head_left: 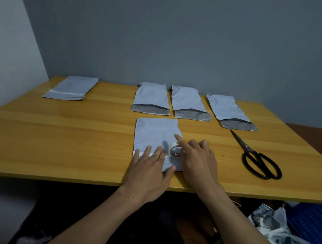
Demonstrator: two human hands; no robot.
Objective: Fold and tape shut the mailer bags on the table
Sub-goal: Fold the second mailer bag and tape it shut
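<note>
Pressing flat near the front edge of the desk [61,134], my left hand [149,170] lies with straight, spread fingers on the folded end of the mailer bag [155,134]. It holds nothing, only pinning the flap and the white strip of tape that crosses it. My right hand [199,158] sits just beside the tape roll [175,151], forefinger stretched out over the bag and the other fingers curled. Whether the thumb has hold of the roll I cannot tell, since the hand hides it. The bag lies at the middle of the front edge, its near end doubled over.

I judge this bag to be thin plastic film: very light, limp and slick on the smooth wood. It will likely slide or spring open unless a palm weighs on the fold. I would hold it at the crease, flat-handed, and smooth the tape outward from there. The roll is a small rigid ring.

Toward the back edge lie the left open mailer [151,98], the middle open mailer [190,104] and the right open mailer [230,112]. All are pale blue-grey outside, with mouths facing me and showing dull silver lining. A taped mailer [71,88] lies at the back left corner. Black scissors [257,159] rest toward the right edge.
</note>
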